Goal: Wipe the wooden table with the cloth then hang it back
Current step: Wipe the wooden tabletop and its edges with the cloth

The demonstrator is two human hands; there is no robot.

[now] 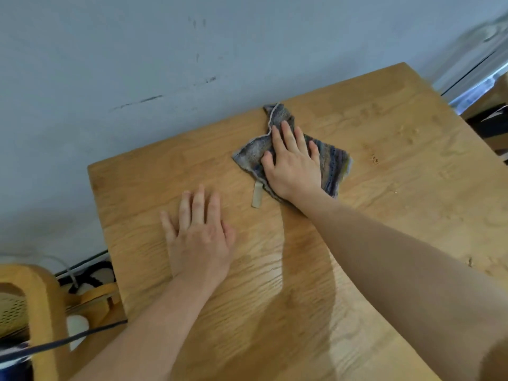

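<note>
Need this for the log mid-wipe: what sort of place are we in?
Likely a room in a home: a wooden table by a scuffed grey-blue wall, with a wooden chair beside it.

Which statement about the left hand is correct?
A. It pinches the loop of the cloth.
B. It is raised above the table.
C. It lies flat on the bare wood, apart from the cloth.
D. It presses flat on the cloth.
C: the left hand rests flat on the table, while only the right hand presses the cloth.
</note>
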